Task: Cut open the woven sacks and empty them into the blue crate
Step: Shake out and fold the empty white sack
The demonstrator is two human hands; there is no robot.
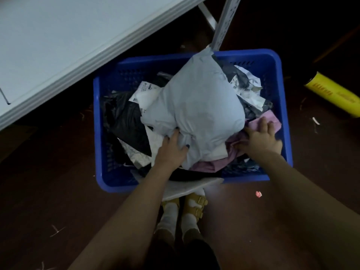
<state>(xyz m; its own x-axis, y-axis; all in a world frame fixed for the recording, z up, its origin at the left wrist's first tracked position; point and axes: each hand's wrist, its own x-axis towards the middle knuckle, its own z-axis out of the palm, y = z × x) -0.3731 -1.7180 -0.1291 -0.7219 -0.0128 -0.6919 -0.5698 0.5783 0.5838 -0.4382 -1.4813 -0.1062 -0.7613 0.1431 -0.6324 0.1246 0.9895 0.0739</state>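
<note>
Blue crate [109, 172]: stands on the dark floor [58, 201] just in front of the person's sandalled feet [194, 207]. It is bright blue plastic with perforated walls and rounded corners, and it is heaped above its rim.
Crate's lie: its longer sides run across the view, the near side slightly higher at the right.
Pale bag [196, 106]: the biggest thing in the crate. It is a smooth, puffy, light grey-blue sack lying on top of the heap. I cannot tell whether it is woven or plastic film.
Bag's axis: it runs away from the person. The broad end is near the hands, and the narrow tip points to the far rim, slightly right, reaching over it by the foot of a perforated metal upright [226, 22].
Left hand [171, 151]: its fingers and thumb are curled into the crumpled near-left corner of the pale bag, gripping it.
Right hand [261, 139]: its fingers are fairly straight and spread. It lies on a pink parcel [272, 117] against the bag's near-right side and pinches nothing that I can see.
Other contents: black bags [124, 121] at the left, and white labelled packets [148, 90] at the left and far right.
Under the near rim: a flat white sheet [194, 185] sticks out toward the feet.
Desk [58, 45]: a white top with a ribbed edge, at the upper left above the crate.
Floor items: a yellow roll [335, 94] at the right and a small red scrap [258, 194].
</note>
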